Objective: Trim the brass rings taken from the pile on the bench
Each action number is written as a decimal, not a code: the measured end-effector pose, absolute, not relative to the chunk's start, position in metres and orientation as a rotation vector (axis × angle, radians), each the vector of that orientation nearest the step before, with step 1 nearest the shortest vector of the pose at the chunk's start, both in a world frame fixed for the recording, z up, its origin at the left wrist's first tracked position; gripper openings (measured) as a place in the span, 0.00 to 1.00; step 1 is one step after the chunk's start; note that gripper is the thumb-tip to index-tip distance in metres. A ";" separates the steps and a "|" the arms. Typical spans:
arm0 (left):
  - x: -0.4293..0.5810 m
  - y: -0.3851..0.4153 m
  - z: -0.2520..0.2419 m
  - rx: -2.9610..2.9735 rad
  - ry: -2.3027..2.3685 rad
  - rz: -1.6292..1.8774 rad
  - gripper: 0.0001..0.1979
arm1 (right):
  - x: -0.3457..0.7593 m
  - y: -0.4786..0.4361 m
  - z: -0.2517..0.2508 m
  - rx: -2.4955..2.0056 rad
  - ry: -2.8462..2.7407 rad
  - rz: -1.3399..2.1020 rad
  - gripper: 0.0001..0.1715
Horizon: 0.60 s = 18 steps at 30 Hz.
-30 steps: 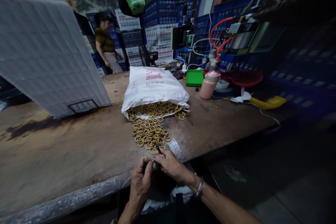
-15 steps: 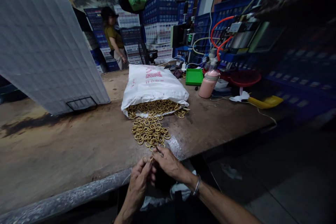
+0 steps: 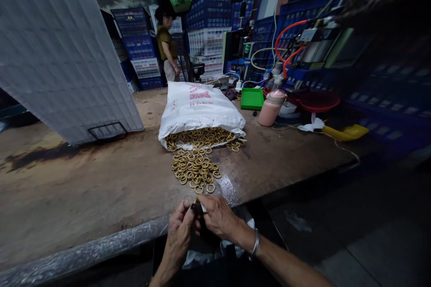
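Note:
My left hand [image 3: 179,232] and my right hand [image 3: 217,218] meet at the near edge of the wooden table [image 3: 101,188]. Both are pinched around a small dark piece [image 3: 197,207] held between the fingertips; what it is I cannot make out. Just beyond them lies a loose pile of brass rings [image 3: 195,169]. More rings spill from the open mouth of a white sack [image 3: 199,107] lying on the table behind the pile.
A grey quilted panel [image 3: 63,63] leans over the table's left side. A green tray [image 3: 252,98], a pink bottle [image 3: 271,107], a red bowl [image 3: 318,100] and a yellow scoop [image 3: 345,132] sit at the right. A person [image 3: 167,47] stands by stacked crates [image 3: 207,31] behind.
My hands have drawn back slightly from the ring pile toward the table edge, staying pinched together. The person in the background has walked to the right.

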<state>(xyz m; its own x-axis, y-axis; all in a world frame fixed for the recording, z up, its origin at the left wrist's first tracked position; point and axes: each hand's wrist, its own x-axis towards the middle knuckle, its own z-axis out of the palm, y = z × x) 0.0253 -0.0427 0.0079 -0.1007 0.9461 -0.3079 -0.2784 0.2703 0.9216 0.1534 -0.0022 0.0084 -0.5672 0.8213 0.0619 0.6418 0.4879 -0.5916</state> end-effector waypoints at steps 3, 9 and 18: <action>0.025 -0.044 0.007 0.753 1.261 1.195 0.16 | 0.153 -0.002 0.009 -1.222 -2.414 0.756 0.15; 0.025 -0.045 0.014 0.759 1.298 1.137 0.18 | 0.150 -0.005 0.011 -1.332 -2.445 0.694 0.16; 0.027 -0.061 0.026 0.725 1.170 1.137 0.15 | 0.164 0.014 0.005 -1.691 -2.368 0.505 0.17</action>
<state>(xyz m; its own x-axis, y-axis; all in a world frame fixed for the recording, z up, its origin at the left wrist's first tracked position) 0.0274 -0.0610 0.0264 -0.0128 0.9450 -0.3269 -0.2995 0.3083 0.9029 0.1642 0.0141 0.0052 -0.3324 0.9422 -0.0435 0.8780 0.2922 -0.3792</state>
